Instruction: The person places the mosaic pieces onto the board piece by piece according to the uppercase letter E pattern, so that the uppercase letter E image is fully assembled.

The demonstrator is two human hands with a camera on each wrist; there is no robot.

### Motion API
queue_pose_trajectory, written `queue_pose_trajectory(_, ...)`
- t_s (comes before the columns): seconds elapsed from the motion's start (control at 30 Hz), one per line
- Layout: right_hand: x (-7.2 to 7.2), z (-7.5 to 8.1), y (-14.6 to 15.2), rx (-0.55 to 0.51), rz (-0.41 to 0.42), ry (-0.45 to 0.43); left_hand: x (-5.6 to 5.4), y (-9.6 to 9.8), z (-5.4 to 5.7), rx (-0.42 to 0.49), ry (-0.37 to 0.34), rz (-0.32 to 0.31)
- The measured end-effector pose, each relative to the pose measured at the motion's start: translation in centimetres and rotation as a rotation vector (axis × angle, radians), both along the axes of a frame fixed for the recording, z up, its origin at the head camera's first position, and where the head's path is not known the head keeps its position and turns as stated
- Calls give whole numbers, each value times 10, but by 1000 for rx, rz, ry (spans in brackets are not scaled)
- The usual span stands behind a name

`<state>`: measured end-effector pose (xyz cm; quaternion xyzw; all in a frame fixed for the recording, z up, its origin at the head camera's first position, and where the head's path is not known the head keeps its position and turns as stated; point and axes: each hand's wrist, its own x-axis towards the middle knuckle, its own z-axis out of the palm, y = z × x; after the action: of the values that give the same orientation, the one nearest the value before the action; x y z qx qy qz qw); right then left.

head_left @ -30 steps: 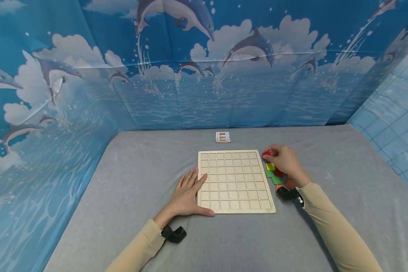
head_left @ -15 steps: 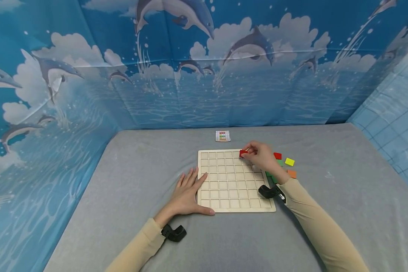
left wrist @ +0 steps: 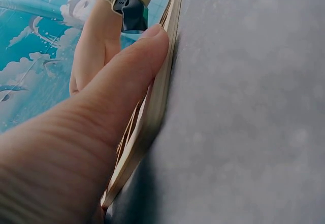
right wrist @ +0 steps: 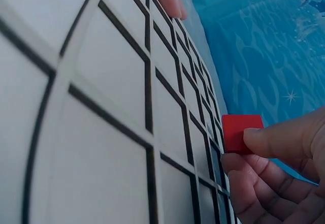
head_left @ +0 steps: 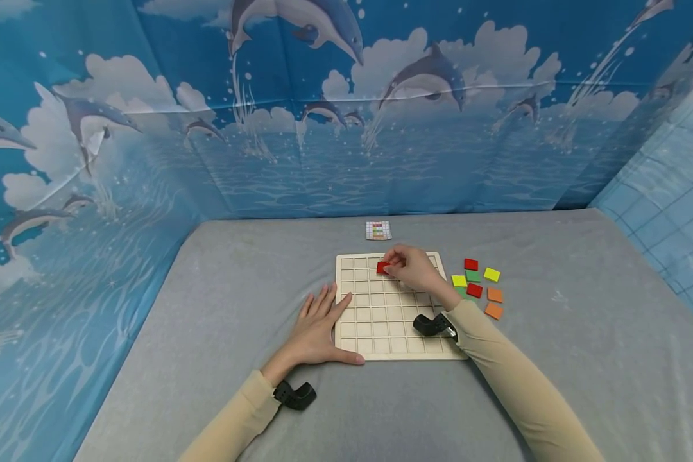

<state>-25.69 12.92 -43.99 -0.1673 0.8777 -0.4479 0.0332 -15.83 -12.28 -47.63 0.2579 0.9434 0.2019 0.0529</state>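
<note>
A light wooden grid board (head_left: pixel 387 355) lies flat on the grey cloth, its surface divided into square cells. My left hand (head_left: pixel 316 335) rests at the board's left side with fingers spread, thumb along the near edge; the left wrist view shows the thumb (left wrist: pixel 137 56) against that edge. Over the upper middle of the board, my right hand (head_left: pixel 417 269) pinches a red square tile (head_left: pixel 382 267) between thumb and fingers. The right wrist view shows this red tile (right wrist: pixel 236 132) held close over the grid cells.
Right of the board lie several loose tiles: red (head_left: pixel 471 264), yellow (head_left: pixel 492 274), green (head_left: pixel 472 276) and orange (head_left: pixel 495 295). A small card with a coloured grid pattern (head_left: pixel 378 230) lies beyond the far edge. A dolphin-printed curtain (head_left: pixel 346 173) stands behind.
My right hand has carried a red tile leftward from the loose tiles to over the board's upper middle. The loose tiles are now uncovered. The left hand has stayed in place.
</note>
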Motion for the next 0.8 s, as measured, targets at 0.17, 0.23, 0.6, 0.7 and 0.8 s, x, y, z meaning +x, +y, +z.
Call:
queue_pose_trajectory(0.17, -1, -2, -8, 1, 18, 42, 0, 0, -1, 12, 6, -2)
queue_pose_trajectory(0.23, -2, -4, -9, 2, 21, 40, 0, 0, -1, 11, 6, 0)
queue_pose_trajectory(0.6, -3, -8, -13, 44, 46, 55, 0, 0, -2, 10, 10, 8)
queue_pose_trajectory(0.7, -3, -7, -12, 80, 53, 61, -1, 0, -1, 6, 8, 10)
queue_pose_trajectory(0.8, -2, -8, -11, 115, 50, 72, -1, 0, -1, 0, 5, 10)
